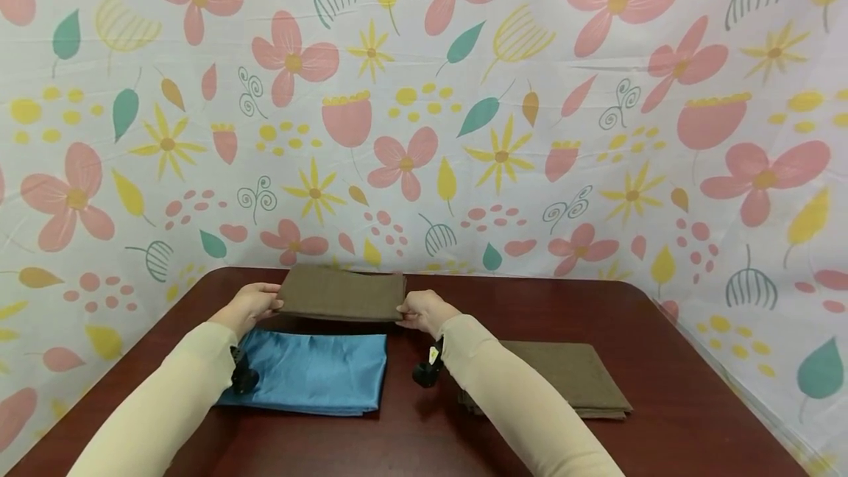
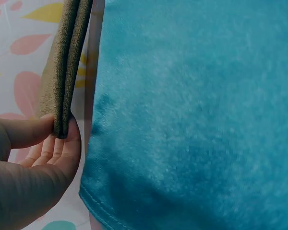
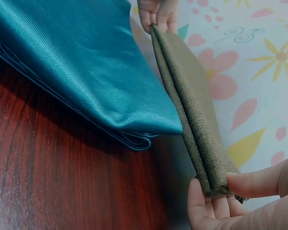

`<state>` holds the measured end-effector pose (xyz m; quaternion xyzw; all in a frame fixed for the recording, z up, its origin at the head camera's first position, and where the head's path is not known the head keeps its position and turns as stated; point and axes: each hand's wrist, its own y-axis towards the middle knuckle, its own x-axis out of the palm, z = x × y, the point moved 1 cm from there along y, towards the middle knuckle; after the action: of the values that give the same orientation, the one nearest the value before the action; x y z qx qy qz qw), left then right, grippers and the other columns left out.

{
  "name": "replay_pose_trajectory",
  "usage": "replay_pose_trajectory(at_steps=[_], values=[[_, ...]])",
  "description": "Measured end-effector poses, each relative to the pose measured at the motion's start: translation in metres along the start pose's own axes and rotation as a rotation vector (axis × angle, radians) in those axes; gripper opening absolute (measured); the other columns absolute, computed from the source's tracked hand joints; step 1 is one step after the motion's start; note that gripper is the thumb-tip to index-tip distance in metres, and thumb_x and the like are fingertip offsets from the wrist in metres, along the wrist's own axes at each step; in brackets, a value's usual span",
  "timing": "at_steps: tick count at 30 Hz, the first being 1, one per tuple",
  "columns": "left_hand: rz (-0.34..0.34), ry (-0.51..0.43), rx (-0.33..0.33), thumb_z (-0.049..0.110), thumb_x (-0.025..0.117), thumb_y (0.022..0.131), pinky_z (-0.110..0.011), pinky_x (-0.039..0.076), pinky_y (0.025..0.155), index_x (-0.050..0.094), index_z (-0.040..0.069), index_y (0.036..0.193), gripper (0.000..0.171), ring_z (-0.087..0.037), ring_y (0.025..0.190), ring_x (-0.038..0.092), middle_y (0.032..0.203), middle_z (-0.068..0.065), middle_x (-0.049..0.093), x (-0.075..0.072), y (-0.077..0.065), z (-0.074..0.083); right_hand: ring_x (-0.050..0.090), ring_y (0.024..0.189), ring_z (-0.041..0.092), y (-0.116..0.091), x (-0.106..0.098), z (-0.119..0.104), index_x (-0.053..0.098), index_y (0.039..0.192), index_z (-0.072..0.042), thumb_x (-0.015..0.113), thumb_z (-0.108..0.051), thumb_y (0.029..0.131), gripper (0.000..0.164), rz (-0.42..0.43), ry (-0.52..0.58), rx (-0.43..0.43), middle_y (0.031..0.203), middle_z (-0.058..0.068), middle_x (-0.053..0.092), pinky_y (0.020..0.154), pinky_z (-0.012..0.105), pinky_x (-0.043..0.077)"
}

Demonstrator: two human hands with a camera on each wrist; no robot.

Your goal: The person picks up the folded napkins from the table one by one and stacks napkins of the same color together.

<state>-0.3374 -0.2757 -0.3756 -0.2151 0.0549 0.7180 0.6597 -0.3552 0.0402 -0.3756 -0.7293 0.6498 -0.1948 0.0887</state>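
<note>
Both hands hold a folded brown cloth [image 1: 341,294] by its two ends, over the far part of the table. At its left end the left hand [image 1: 249,305] pinches the layers, thumb on top and fingers beneath, as the left wrist view shows. The right hand [image 1: 427,311] grips the right end the same way; in the right wrist view its thumb [image 3: 254,183] presses on the fold. Nearer than this cloth lies a folded shiny blue cloth [image 1: 318,374], partly behind the left wrist. A second folded brown cloth [image 1: 563,374] lies to the right, partly covered by the right forearm.
The dark red wooden table [image 1: 424,447] has rounded far corners. Right behind its far edge hangs a white curtain [image 1: 424,109] printed with flowers and leaves. Small black cameras [image 1: 427,366] sit on the wrists.
</note>
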Motion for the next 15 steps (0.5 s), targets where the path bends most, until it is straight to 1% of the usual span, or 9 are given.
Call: replay_pose_trajectory(at_steps=[1,2,3,4,5,7,9,12,15], values=[[0.000,-0.003,0.006,-0.001,0.047,0.099,-0.040,0.050,0.097,0.032,-0.011,0.145,0.049,-0.032,0.117,0.053,0.145,-0.032,0.033,0.000,-0.001,0.001,0.047,0.123,0.041,0.016,-0.003,0.004,0.020,0.149,0.008,0.050,0.018,0.089,0.068,0.005,0.002,0.002,0.137,0.032,0.036,0.101,0.048,0.049],[0.003,-0.009,0.011,0.000,0.046,0.100,-0.041,0.049,0.099,0.032,-0.010,0.145,0.048,-0.032,0.116,0.054,0.146,-0.032,0.033,0.001,-0.002,0.002,0.048,0.122,0.040,0.018,-0.006,0.004,0.021,0.149,0.006,0.051,0.018,0.088,0.069,0.001,0.004,-0.008,0.138,0.030,0.036,0.100,0.048,0.050],[0.006,-0.007,0.018,0.001,0.045,0.100,-0.042,0.048,0.101,0.032,-0.010,0.145,0.047,-0.032,0.116,0.053,0.146,-0.032,0.033,0.002,-0.003,0.002,0.050,0.119,0.040,0.036,-0.010,0.009,0.025,0.147,0.006,0.054,0.017,0.087,0.067,-0.006,0.005,-0.006,0.134,0.031,0.038,0.097,0.048,0.052],[0.007,-0.006,0.023,0.002,0.043,0.101,-0.044,0.047,0.102,0.033,-0.010,0.145,0.047,-0.032,0.116,0.053,0.145,-0.031,0.034,0.003,-0.003,0.003,0.049,0.121,0.042,0.061,-0.017,0.015,0.029,0.147,0.005,0.056,0.017,0.086,0.068,-0.007,0.012,0.002,0.135,0.030,0.038,0.095,0.049,0.053],[0.009,0.002,0.031,0.002,0.042,0.101,-0.045,0.046,0.102,0.033,-0.010,0.145,0.046,-0.033,0.117,0.053,0.145,-0.032,0.034,0.005,-0.004,0.004,0.053,0.114,0.041,0.084,-0.024,0.022,0.035,0.143,0.005,0.060,0.016,0.085,0.065,-0.012,0.012,0.001,0.129,0.030,0.042,0.090,0.048,0.055],[0.013,0.012,0.039,0.003,0.042,0.101,-0.046,0.046,0.102,0.034,-0.009,0.145,0.046,-0.036,0.118,0.052,0.145,-0.031,0.036,0.009,-0.005,0.004,0.056,0.109,0.040,0.099,-0.032,0.024,0.042,0.138,0.006,0.062,0.015,0.084,0.059,-0.017,-0.003,0.003,0.126,0.030,0.045,0.086,0.047,0.057],[0.020,0.028,0.043,0.003,0.041,0.102,-0.047,0.046,0.100,0.035,-0.009,0.144,0.045,-0.038,0.119,0.051,0.144,-0.031,0.037,0.013,-0.007,0.005,0.056,0.110,0.041,0.094,-0.032,0.022,0.045,0.136,0.007,0.060,0.013,0.086,0.052,-0.011,-0.027,0.009,0.125,0.030,0.046,0.088,0.047,0.056],[0.028,0.024,0.039,0.004,0.040,0.102,-0.048,0.045,0.101,0.035,-0.008,0.145,0.045,-0.039,0.122,0.049,0.144,-0.031,0.038,0.018,-0.010,0.007,0.050,0.121,0.040,0.036,-0.021,0.002,0.038,0.142,0.009,0.050,0.015,0.091,0.053,0.015,-0.059,-0.005,0.137,0.031,0.039,0.102,0.047,0.049],[0.032,-0.007,0.036,0.004,0.043,0.101,-0.050,0.041,0.105,0.035,-0.007,0.146,0.046,-0.039,0.125,0.047,0.146,-0.030,0.037,0.022,-0.012,0.009,0.048,0.121,0.038,-0.005,-0.017,-0.013,0.031,0.145,0.012,0.046,0.016,0.092,0.055,0.013,-0.052,-0.027,0.143,0.031,0.035,0.107,0.046,0.044]])
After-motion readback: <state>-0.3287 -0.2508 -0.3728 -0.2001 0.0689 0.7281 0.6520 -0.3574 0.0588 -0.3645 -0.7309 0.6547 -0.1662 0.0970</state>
